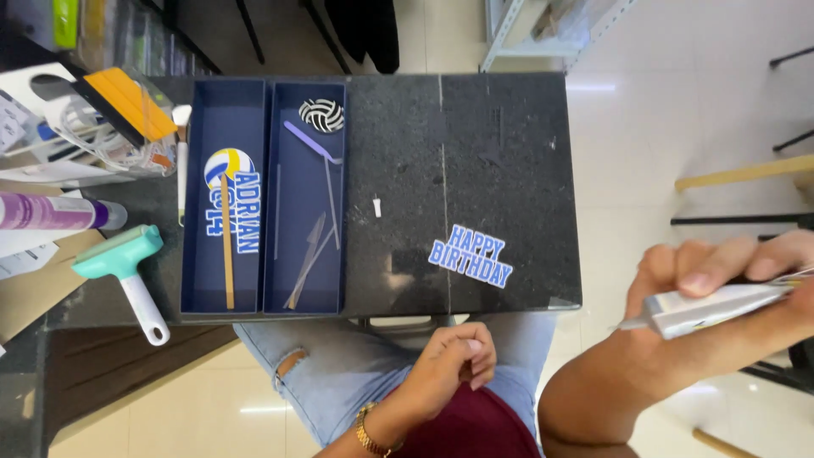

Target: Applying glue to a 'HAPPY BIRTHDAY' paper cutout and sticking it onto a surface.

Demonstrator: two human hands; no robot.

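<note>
From my remote seat I see the right hand [721, 288] raised off to the right of the counter [509, 144], its fingers [708, 276] closed around a slim silver tool [712, 309] whose pointed tip aims left; the tool sits out over the floor, well apart from anything on the counter. The left hand [449, 365] rests low over the lap, just below the counter's near edge, fingers curled loosely inward and holding nothing I can make out; a gold bracelet [370, 437] circles that wrist. The nearest thing on the counter is a blue and white lettered paper cutout [471, 255], lying flat near the front edge, between the two hands but touching neither. To the left stand two dark blue trays side by side: the left tray [225, 102] holds a volleyball topper with lettering on a wooden stick [227, 212], and the right tray [292, 288] holds a small black and white volleyball cutout [322, 115] at its far end and thin paper strips [312, 246]. Further left, off the trays, lies a teal roller tool [125, 267] with a white handle.
</note>
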